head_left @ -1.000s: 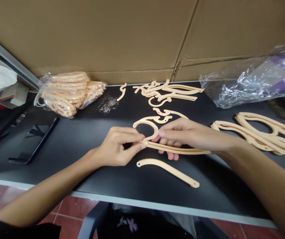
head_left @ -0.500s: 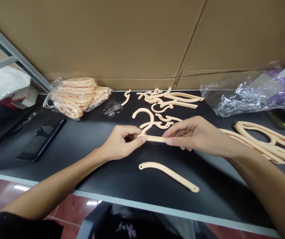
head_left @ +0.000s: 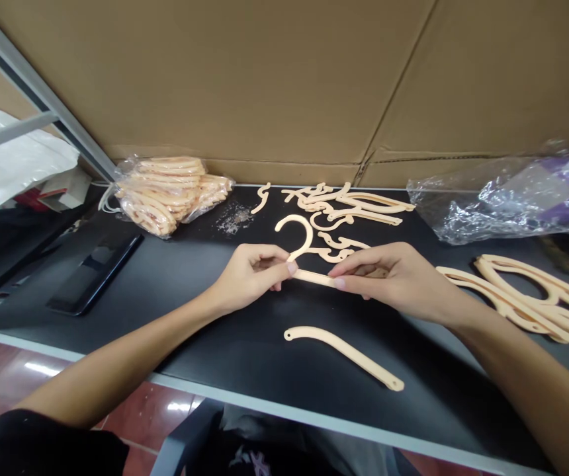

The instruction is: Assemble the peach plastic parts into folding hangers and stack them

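Between my hands, over the black tabletop, is a cream plastic hanger hook [head_left: 307, 231] joined or held against a cream hanger arm [head_left: 313, 277]. My left hand [head_left: 252, 277] pinches the spot where hook and arm meet, its thumb on top. Farther along, my right hand [head_left: 388, 277] grips the arm between thumb and fingers, covering its right end. Whether the two pieces are locked together is hidden by my left fingers. A loose curved hanger arm [head_left: 344, 354], with a hole at each end, lies flat on the table nearer to me.
Loose hanger hooks and arms [head_left: 349, 205] are heaped at the back. Folded hangers [head_left: 523, 297] lie at the right, below a clear plastic bag [head_left: 483, 205]. At the left are a bagged bundle of hanger pieces [head_left: 165, 192] and a black phone [head_left: 96, 274]. Cardboard [head_left: 245, 79] stands behind.
The hook has turned slightly against the arm, and the arm's right end tilts lower. Both hands keep their grip. The whole view has shifted a little.
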Tool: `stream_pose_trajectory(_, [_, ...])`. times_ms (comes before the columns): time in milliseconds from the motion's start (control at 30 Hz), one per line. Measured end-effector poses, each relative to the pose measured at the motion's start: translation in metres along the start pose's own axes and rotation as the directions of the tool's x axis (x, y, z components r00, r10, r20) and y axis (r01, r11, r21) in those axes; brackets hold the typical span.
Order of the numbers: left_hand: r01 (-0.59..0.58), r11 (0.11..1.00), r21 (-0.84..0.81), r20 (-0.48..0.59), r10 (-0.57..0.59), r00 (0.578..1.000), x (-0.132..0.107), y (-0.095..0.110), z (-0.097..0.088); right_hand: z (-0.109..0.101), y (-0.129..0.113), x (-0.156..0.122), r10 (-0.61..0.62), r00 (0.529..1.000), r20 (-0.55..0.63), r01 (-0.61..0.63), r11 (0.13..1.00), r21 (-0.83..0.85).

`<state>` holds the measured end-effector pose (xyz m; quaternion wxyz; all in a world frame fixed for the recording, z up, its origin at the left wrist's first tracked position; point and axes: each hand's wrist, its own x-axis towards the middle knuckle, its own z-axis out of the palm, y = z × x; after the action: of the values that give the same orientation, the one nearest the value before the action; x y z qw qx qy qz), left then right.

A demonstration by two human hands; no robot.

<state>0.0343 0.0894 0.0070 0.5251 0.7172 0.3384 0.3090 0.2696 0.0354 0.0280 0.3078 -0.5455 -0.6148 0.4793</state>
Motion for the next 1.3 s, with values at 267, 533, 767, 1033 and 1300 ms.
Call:
stream_pose_trajectory(267, [0.092, 0.993, 0.072, 0.077, -0.097, 0.992, 0.002, 0.002, -0.004, 0.002, -0.002, -0.001, -0.009, 1.000, -0.025, 0.009, 1.000, -0.007])
stream_pose_trajectory(533, [0.045, 0.959, 0.280, 0.117, -0.081, 0.990, -0.001, 0.004, -0.007, 0.004, 0.006, 0.001, -0.069, 0.996, -0.053, 0.068, 0.997, -0.032])
stream_pose_trajectory(767, [0.086, 0.995, 0.049, -0.013, -0.085, 0.996, 0.000, -0.003, -0.001, 0.007, 0.019, 0.003, -0.336, 0.934, -0.124, 0.280, 0.900, -0.336])
stream_pose_trajectory(1033, [0.137, 0.856, -0.499, -0.048, -0.186, 0.981, 0.004, 0.001, -0.005, 0.020, 0.023, 0.007, -0.705, 0.709, -0.022, 0.584, 0.604, -0.542])
stream_pose_trajectory(1300, [0.284, 0.601, -0.747, 0.272, -0.113, 0.956, 0.001, 0.008, -0.009, 0.021, 0.019, 0.006, -0.652, 0.755, -0.071, 0.544, 0.683, -0.487])
